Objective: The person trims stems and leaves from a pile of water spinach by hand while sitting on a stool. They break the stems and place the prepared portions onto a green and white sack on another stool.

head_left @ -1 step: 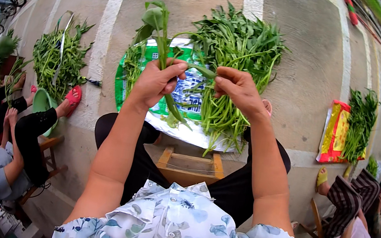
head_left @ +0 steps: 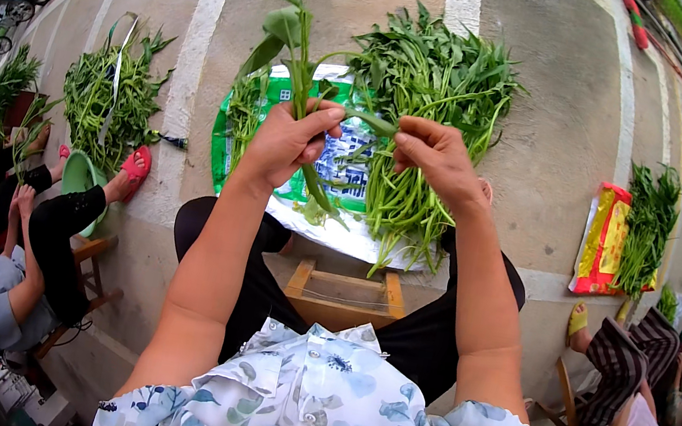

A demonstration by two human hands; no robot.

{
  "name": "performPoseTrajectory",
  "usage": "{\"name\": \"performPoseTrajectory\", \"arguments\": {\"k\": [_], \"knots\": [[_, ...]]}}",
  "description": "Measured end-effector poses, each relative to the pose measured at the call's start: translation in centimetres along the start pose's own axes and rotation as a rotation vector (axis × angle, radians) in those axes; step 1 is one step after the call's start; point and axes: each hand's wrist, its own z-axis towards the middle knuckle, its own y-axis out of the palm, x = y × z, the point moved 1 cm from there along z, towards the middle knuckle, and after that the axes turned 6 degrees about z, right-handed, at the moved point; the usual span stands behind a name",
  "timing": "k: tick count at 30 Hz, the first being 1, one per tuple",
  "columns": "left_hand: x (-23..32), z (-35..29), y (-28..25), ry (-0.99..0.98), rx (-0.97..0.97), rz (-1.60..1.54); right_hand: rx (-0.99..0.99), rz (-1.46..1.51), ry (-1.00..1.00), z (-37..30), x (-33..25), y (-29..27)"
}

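Left hand (head_left: 285,146): wrapped around several leafy stalks (head_left: 300,73)
Right hand (head_left: 439,159): thumb and finger pinching one leaf (head_left: 371,120)
Greens heap (head_left: 434,76): lying across spread sack (head_left: 317,223)

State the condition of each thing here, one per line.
Left hand, closed around green stems
Right hand, pinching a leaf
Green-and-white sack, spread flat
Large greens pile, heaped, partly over the sack
Red-and-yellow bag, partly covered by greens
Nearer red slipper, worn
Nearer yellow slipper, worn

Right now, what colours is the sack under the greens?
The sack shows green, white and blue; head view.
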Motion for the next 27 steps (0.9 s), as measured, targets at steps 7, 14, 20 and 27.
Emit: {"name": "performPoseTrajectory", "arguments": {"k": [7, 14, 20, 27], "knots": [[0.2, -0.2, -0.8, 0.015, 0.01, -0.018, 0.024, 0.04, 0.037, 0.3, 0.0, 0.4], [0.0, -0.2, -1.0, 0.016, 0.019, 0.008, 0.084, -0.053, 0.004, 0.7, 0.3, 0.8], [-0.3, -0.4, -0.7, -0.001, -0.006, 0.08, 0.275, 0.013, -0.063, 1.1, 0.8, 0.7], [0.0, -0.4, -1.2, -0.013, -0.007, 0.024, 0.2, -0.458, -0.212, 1.4, 2.3, -0.5]]}}
